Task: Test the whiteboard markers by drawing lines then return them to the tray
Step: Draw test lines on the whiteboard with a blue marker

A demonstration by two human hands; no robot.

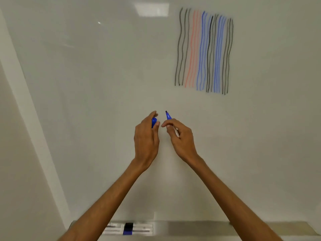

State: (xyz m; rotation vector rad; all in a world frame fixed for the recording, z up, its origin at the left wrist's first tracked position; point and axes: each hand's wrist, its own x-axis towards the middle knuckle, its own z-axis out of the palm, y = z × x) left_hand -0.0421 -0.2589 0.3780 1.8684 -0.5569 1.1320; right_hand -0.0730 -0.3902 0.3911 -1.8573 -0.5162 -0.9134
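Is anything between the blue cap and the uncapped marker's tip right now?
No. In the head view the gap between the blue cap and the marker's tip shows only bare whiteboard.

The only camera sits on my head, looking forward and a little down, facing the whiteboard [104,84], which is near enough to fill almost the whole wide-angle picture. My left hand [146,138] and right hand [181,136] sit mid-frame, forearms entering from below, and the tray [191,228] runs along the bottom edge.
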